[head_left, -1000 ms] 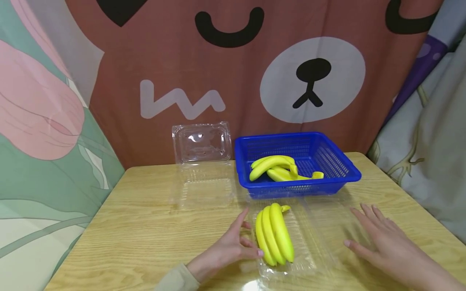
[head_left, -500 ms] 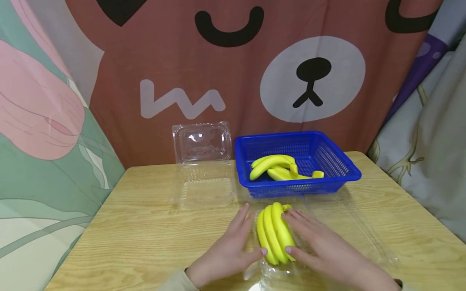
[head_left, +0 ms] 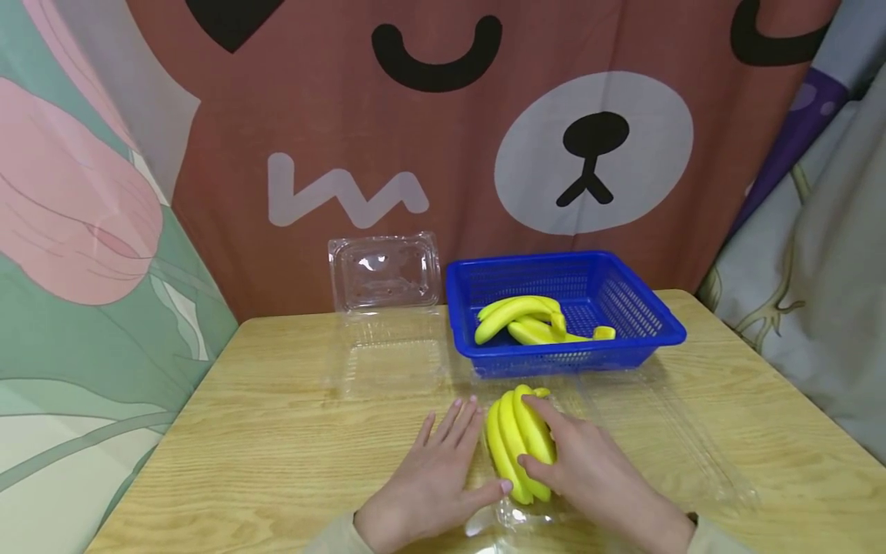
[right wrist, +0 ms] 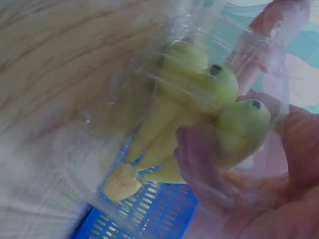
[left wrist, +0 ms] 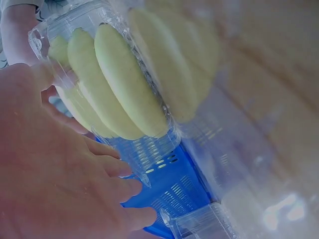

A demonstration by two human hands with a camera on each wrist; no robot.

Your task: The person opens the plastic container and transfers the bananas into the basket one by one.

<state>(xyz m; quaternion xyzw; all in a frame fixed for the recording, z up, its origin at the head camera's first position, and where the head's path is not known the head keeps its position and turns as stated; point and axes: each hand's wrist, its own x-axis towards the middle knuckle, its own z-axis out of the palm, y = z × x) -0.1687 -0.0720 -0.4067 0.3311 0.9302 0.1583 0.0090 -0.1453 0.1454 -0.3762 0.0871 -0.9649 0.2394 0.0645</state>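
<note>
A bunch of yellow bananas (head_left: pixel 511 442) lies in a clear plastic clamshell box (head_left: pixel 515 519), whose lid (head_left: pixel 681 438) is folded out to the right. My left hand (head_left: pixel 432 485) is beside the box's left wall, palm down with straight fingers, its thumb at the near end of the bunch. From the right, my right hand (head_left: pixel 595 465) grips the bunch, its fingers and thumb curled over the rightmost banana. In the left wrist view, the bananas (left wrist: pixel 129 82) show through the clear wall. In the right wrist view, fingers (right wrist: pixel 197 154) lie against the bananas.
Behind the box stands a blue plastic basket (head_left: pixel 564 358) with more bananas (head_left: pixel 519 315) in it. A second clear clamshell box (head_left: pixel 394 369) sits open at the back left, lid upright against the patterned curtain (head_left: pixel 311 115). All rest on a wooden table (head_left: pixel 263 438).
My right hand has come in from the right, off the outstretched lid, and its fingers have curled onto the bananas. My left hand has flattened out beside the box.
</note>
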